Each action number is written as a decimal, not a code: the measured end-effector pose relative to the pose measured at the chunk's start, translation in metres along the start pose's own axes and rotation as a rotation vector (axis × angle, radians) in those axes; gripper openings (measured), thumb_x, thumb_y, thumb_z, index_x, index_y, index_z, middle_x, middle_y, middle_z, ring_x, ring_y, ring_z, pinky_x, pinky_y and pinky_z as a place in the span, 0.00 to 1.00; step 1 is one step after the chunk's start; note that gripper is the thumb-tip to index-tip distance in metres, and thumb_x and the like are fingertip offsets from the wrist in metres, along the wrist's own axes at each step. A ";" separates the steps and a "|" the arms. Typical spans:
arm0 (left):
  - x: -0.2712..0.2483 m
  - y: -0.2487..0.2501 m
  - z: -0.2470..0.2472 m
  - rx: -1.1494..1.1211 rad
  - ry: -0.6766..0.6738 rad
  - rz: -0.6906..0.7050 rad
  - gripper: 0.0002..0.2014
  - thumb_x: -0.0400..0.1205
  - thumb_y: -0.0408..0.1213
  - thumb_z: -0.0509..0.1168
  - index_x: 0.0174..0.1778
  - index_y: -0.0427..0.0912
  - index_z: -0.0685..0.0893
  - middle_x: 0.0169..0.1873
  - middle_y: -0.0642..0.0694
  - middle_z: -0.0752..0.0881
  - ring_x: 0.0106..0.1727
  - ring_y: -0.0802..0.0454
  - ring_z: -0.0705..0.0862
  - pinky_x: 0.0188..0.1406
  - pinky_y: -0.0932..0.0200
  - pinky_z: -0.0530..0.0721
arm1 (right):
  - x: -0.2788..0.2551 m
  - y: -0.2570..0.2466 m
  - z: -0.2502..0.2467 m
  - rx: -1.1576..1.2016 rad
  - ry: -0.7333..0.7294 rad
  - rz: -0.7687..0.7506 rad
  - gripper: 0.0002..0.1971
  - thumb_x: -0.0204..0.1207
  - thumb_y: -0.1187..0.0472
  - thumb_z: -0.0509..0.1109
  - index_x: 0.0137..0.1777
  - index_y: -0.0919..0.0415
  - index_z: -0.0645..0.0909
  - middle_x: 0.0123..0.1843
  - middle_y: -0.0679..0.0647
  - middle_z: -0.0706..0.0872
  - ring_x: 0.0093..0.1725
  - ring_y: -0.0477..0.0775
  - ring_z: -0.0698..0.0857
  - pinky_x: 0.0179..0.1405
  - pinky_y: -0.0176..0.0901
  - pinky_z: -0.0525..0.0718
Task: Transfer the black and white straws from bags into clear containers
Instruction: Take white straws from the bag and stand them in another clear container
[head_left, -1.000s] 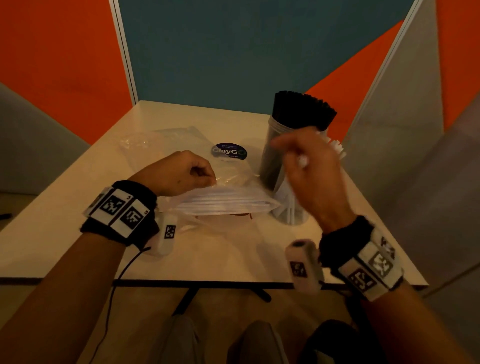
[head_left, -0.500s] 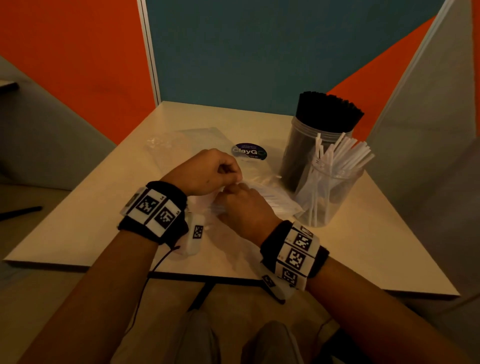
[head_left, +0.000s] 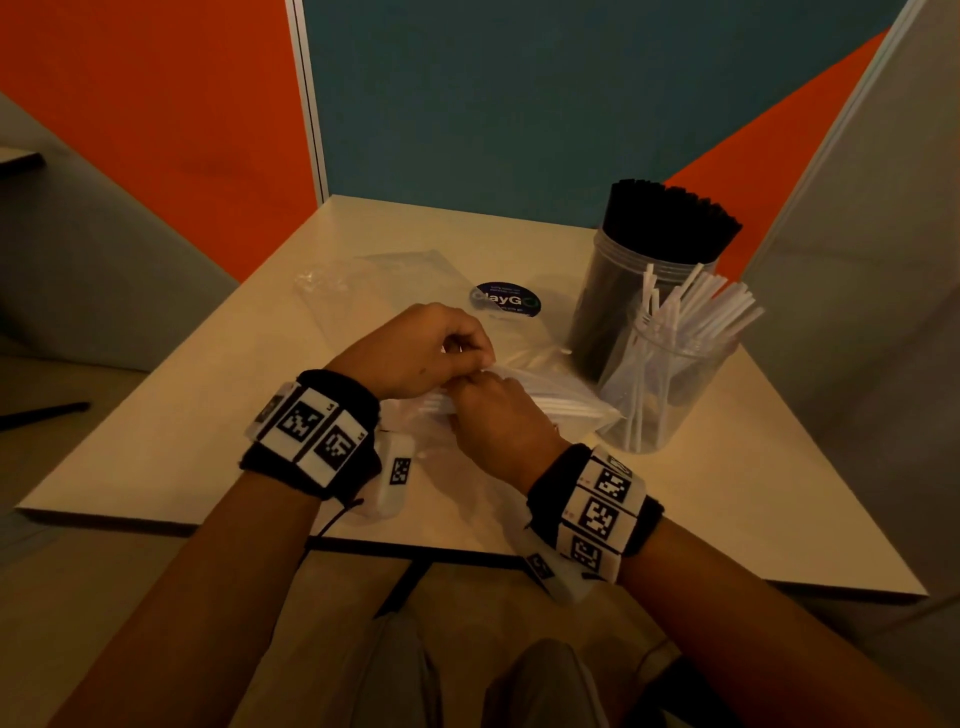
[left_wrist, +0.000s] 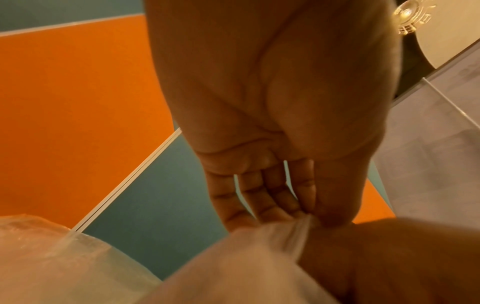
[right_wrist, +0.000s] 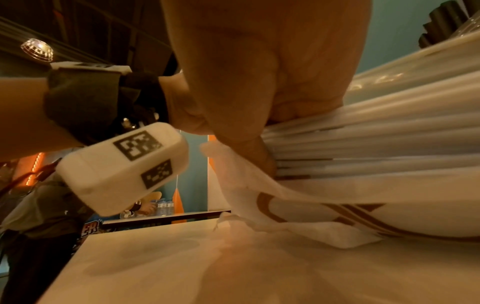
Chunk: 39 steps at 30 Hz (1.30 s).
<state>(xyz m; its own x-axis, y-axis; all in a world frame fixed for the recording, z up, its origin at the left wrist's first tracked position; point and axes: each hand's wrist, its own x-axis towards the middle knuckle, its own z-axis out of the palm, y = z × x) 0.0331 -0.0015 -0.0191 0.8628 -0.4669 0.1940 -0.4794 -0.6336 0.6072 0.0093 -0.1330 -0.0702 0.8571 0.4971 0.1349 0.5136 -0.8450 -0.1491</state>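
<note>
Your left hand (head_left: 415, 348) pinches the thin, slippery bag (head_left: 563, 382) open. Your right hand (head_left: 501, 421) grips light white straws (right_wrist: 376, 144); hold them near their ends.

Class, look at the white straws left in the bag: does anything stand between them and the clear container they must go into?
Only the bag itself: the white straws lie inside its film, held at the mouth by the left hand and right hand. The clear container stands open-topped just beyond.

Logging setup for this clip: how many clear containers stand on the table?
2: a tall clear plastic jar packed with black straws at the far right, and a shorter clear jar of white straws just in front of it.
</note>
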 end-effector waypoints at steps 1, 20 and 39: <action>-0.003 -0.001 0.000 -0.009 0.024 0.002 0.06 0.80 0.37 0.68 0.50 0.45 0.88 0.46 0.53 0.86 0.46 0.63 0.81 0.44 0.82 0.73 | 0.000 0.000 0.000 -0.002 0.011 0.006 0.18 0.82 0.61 0.61 0.71 0.62 0.73 0.68 0.61 0.80 0.64 0.62 0.80 0.64 0.55 0.78; -0.062 -0.016 0.009 -0.146 0.271 -0.234 0.16 0.73 0.20 0.67 0.47 0.45 0.86 0.44 0.46 0.84 0.43 0.54 0.84 0.37 0.78 0.76 | -0.018 0.005 -0.024 0.120 -0.054 -0.029 0.18 0.77 0.66 0.64 0.67 0.56 0.76 0.63 0.56 0.84 0.61 0.59 0.82 0.60 0.50 0.79; -0.062 0.002 0.015 0.146 0.113 -0.361 0.07 0.79 0.37 0.69 0.52 0.46 0.84 0.50 0.45 0.79 0.55 0.48 0.80 0.49 0.61 0.72 | -0.061 0.035 -0.133 1.168 0.722 -0.033 0.09 0.81 0.67 0.63 0.44 0.59 0.84 0.41 0.55 0.88 0.44 0.51 0.87 0.50 0.44 0.87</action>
<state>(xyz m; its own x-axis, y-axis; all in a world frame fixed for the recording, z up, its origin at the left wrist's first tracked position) -0.0238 0.0174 -0.0412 0.9882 -0.1325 0.0766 -0.1528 -0.8294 0.5373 -0.0300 -0.2192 0.0468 0.8175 -0.0021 0.5759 0.5759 -0.0008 -0.8175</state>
